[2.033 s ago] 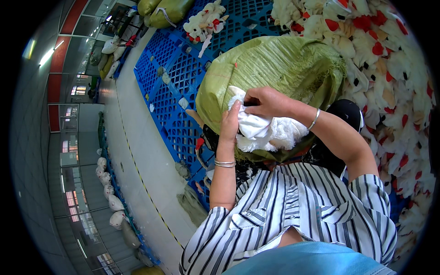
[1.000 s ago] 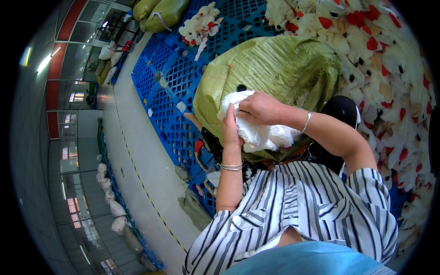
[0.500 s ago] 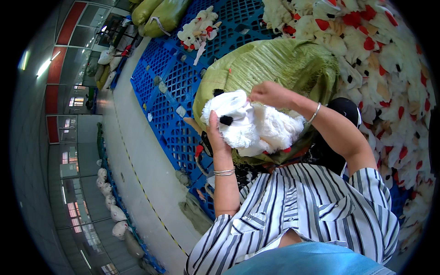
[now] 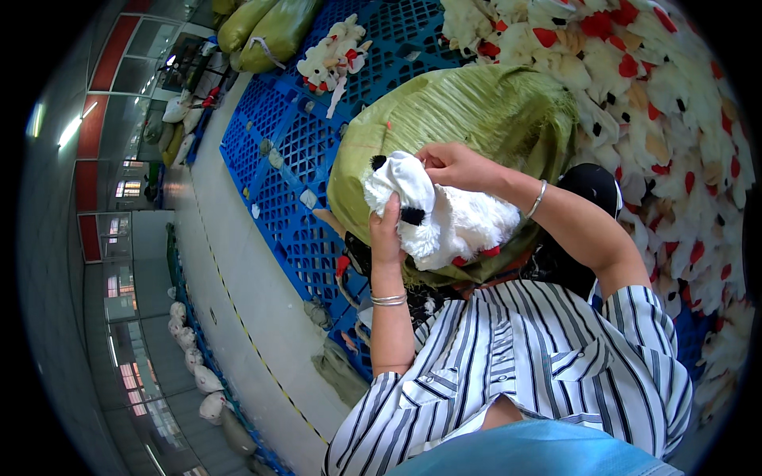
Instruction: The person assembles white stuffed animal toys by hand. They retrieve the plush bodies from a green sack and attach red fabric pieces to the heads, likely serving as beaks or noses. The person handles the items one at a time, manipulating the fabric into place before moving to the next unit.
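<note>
A limp white plush toy skin with black tufts and small red patches is in front of my chest, above a green woven sack. My left hand is wrapped round its left side, thumb up against the smooth white cloth. At the top edge of that cloth my right hand has its fingers pinched together. Whatever lies between those right fingertips is too small to make out. The fluffy part of the skin hangs below my right wrist.
A large heap of similar white plush skins with red parts fills the right side. Blue plastic pallets lie under the sack, bearing a small pile of plush pieces. Full green sacks stand at the back; white bundles line the left wall.
My right hand has shifted slightly left and down at the cloth's edge. The plush skin has turned a little in my left hand, and the whole view has shifted slightly.
</note>
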The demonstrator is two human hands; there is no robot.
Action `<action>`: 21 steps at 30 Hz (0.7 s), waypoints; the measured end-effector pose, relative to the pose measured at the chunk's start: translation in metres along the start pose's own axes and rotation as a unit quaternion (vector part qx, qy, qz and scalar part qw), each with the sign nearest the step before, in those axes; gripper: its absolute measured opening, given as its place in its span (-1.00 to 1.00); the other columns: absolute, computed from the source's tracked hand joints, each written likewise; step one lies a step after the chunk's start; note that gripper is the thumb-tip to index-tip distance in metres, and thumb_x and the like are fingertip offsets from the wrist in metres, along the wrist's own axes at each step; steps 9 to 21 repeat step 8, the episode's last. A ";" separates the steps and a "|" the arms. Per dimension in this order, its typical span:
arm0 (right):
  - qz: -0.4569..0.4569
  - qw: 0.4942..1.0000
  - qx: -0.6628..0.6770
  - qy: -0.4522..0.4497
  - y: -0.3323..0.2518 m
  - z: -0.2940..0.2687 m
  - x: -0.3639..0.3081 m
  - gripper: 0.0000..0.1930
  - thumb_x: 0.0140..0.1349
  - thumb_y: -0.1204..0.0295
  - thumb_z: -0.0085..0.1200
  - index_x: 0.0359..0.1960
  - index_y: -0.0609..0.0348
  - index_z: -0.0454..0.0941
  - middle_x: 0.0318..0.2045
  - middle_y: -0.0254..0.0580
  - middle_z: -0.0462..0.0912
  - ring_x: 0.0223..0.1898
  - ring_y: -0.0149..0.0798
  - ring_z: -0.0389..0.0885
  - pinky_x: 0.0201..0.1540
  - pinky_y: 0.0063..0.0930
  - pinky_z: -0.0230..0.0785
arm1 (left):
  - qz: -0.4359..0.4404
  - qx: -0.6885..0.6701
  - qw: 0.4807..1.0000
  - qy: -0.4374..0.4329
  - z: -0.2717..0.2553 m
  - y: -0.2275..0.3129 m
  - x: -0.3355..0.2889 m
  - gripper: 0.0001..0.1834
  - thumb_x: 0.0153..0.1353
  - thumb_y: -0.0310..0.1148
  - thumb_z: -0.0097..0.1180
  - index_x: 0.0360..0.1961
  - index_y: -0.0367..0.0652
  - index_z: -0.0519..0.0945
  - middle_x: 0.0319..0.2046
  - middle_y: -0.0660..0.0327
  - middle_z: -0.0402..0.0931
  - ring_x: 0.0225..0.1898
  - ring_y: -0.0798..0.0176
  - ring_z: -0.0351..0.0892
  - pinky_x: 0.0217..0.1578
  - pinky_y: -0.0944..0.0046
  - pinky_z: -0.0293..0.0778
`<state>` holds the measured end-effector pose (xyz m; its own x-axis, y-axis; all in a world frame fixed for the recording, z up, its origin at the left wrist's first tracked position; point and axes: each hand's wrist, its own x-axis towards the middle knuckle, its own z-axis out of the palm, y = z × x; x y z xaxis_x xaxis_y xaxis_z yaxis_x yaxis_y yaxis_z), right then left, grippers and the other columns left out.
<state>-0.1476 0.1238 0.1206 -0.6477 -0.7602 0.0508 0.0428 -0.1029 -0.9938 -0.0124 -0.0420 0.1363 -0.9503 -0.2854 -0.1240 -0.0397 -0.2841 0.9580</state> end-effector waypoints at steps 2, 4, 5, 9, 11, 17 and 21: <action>-0.029 0.992 -0.120 0.025 -0.007 0.002 -0.005 -0.62 0.23 0.38 0.26 0.01 0.32 0.52 -0.39 -0.39 0.57 -0.35 -0.51 0.49 -0.28 -0.59 0.38 | -0.003 0.002 1.000 0.008 0.001 -0.004 0.001 -0.54 0.37 -0.22 0.11 0.16 -0.33 0.49 0.01 0.16 0.58 -0.03 0.30 0.61 -0.02 0.26 0.53; -0.045 0.990 -0.132 0.013 -0.010 0.001 -0.007 -0.53 0.18 0.38 0.30 0.08 0.32 0.47 -0.36 -0.31 0.59 -0.29 -0.46 0.52 -0.22 -0.56 0.40 | -0.004 0.012 1.000 0.002 0.001 -0.005 0.001 -0.53 0.37 -0.21 0.12 0.17 -0.32 0.48 0.01 0.16 0.58 -0.03 0.30 0.60 -0.02 0.27 0.53; -0.054 0.989 -0.138 0.007 -0.011 0.001 -0.008 -0.48 0.16 0.38 0.32 0.12 0.31 0.44 -0.35 -0.27 0.59 -0.26 -0.44 0.54 -0.19 -0.55 0.41 | -0.004 0.017 1.000 0.000 0.001 -0.005 0.001 -0.53 0.37 -0.21 0.12 0.17 -0.31 0.48 0.02 0.16 0.58 -0.03 0.31 0.60 -0.02 0.27 0.53; -0.016 0.993 -0.102 -0.057 -0.012 -0.011 -0.003 -0.48 0.17 0.33 0.34 0.11 0.30 0.45 -0.28 -0.22 0.63 -0.21 -0.44 0.56 -0.11 -0.49 0.43 | -0.011 0.009 1.000 -0.004 -0.004 -0.007 0.004 -0.53 0.37 -0.20 0.14 0.19 -0.26 0.48 0.03 0.19 0.57 -0.03 0.31 0.60 0.00 0.26 0.53; -0.016 0.993 -0.102 -0.057 -0.012 -0.011 -0.003 -0.48 0.17 0.33 0.34 0.11 0.30 0.45 -0.28 -0.22 0.63 -0.21 -0.44 0.56 -0.11 -0.49 0.43 | -0.011 0.009 1.000 -0.004 -0.004 -0.007 0.004 -0.53 0.37 -0.20 0.14 0.19 -0.26 0.48 0.03 0.19 0.57 -0.03 0.31 0.60 0.00 0.26 0.53; -0.016 0.993 -0.102 -0.057 -0.012 -0.011 -0.003 -0.48 0.17 0.33 0.34 0.11 0.30 0.45 -0.28 -0.22 0.63 -0.21 -0.44 0.56 -0.11 -0.49 0.43 | -0.011 0.009 1.000 -0.004 -0.004 -0.007 0.004 -0.53 0.37 -0.20 0.14 0.19 -0.26 0.48 0.03 0.19 0.57 -0.03 0.31 0.60 0.00 0.26 0.53; -0.016 0.993 -0.102 -0.057 -0.012 -0.011 -0.003 -0.48 0.17 0.33 0.34 0.11 0.30 0.45 -0.28 -0.22 0.63 -0.21 -0.44 0.56 -0.11 -0.49 0.43 | -0.011 0.009 1.000 -0.004 -0.004 -0.007 0.004 -0.53 0.37 -0.20 0.14 0.19 -0.26 0.48 0.03 0.19 0.57 -0.03 0.31 0.60 0.00 0.26 0.53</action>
